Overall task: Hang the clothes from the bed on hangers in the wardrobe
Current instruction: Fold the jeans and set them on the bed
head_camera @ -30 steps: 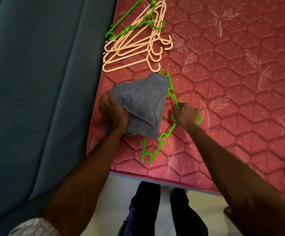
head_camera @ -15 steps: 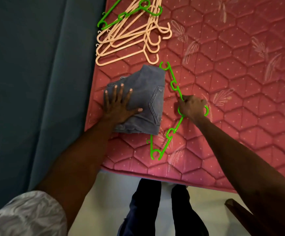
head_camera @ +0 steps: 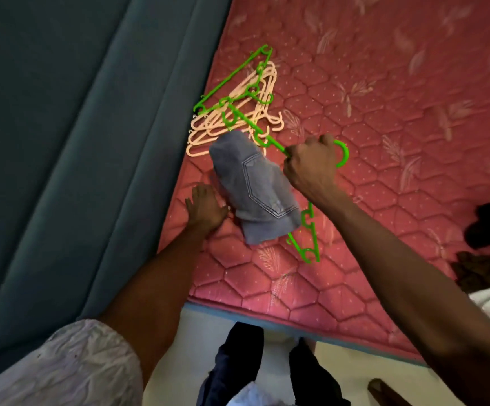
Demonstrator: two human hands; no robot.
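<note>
Folded blue denim jeans (head_camera: 257, 189) hang over the bar of a green hanger (head_camera: 308, 227), lifted above the pink quilted mattress (head_camera: 369, 92). My right hand (head_camera: 311, 165) grips that hanger just below its hook, fingers curled round it. My left hand (head_camera: 205, 208) lies flat on the mattress beside the lower left edge of the jeans, fingers straight. Behind the jeans lies a pile of several cream hangers (head_camera: 235, 118) with another green hanger (head_camera: 232, 83) on top.
A teal padded headboard or wall (head_camera: 76, 127) runs along the mattress's left edge. Dark and white clothes (head_camera: 489, 253) lie at the right edge of the bed. My legs stand on pale floor (head_camera: 196, 326) at the mattress's near edge.
My right hand has raised the green hanger, and the jeans now hang from it off the mattress. My left hand has slid off the jeans onto the mattress.
</note>
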